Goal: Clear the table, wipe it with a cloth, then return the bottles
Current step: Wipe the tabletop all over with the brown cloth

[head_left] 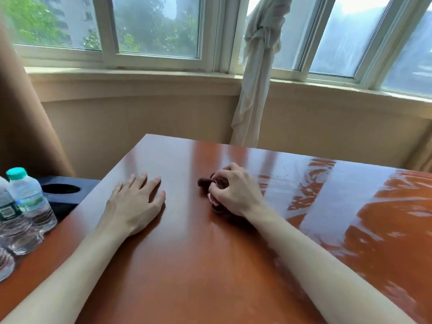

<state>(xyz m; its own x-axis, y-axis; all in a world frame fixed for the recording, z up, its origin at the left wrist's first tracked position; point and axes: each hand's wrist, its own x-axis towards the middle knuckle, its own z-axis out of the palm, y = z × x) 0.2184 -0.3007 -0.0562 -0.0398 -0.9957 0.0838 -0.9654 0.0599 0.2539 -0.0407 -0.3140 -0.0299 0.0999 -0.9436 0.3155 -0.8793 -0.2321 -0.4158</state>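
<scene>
A glossy red-brown wooden table (187, 253) fills the lower view. My right hand (236, 190) grips a bunched dark brown cloth (204, 182) and holds it down on the tabletop near the middle; most of the cloth is hidden under the fingers. My left hand (135, 202) rests flat on the table with fingers spread, to the left of the cloth. Clear plastic water bottles stand at the table's left edge: one with a teal cap (30, 199), another (10, 220) in front of it, and a third (4, 265) cut off by the frame.
A black box with a round hole (62, 190) sits beside the table's left edge behind the bottles. A knotted pale curtain (257, 78) hangs past the far edge below the windows (152, 26). A tan drape (21, 127) hangs at the left.
</scene>
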